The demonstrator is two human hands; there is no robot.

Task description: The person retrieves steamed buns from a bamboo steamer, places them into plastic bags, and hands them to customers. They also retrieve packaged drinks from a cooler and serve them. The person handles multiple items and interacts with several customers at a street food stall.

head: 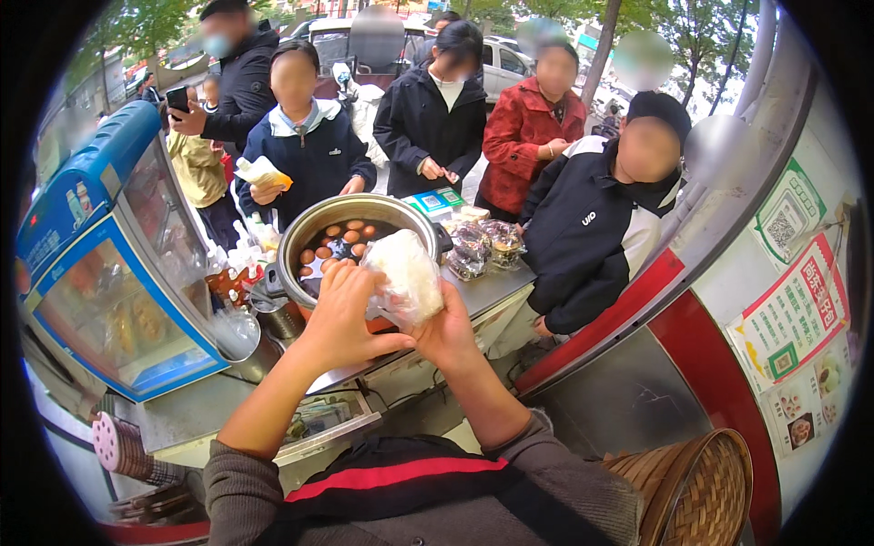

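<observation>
A clear plastic bag with white food inside [404, 276], perhaps buns, is held up in front of a large metal pot [427, 228]. My right hand [442, 331] grips its lower right side from beneath. At the bag's left edge is my left hand [351, 317], its fingers bent against the plastic and its thumb stretched towards my right hand. Brown eggs [351, 236] sit in dark liquid in the pot, partly hidden by the bag and my left hand.
A blue-framed display cabinet [126, 307] stands left, beside metal canisters [256, 355]. Wrapped dark food packs [470, 249] lie right of the pot. Several people stand across the counter. An open drawer [334, 437] is below, a woven bamboo steamer lid [710, 491] at lower right.
</observation>
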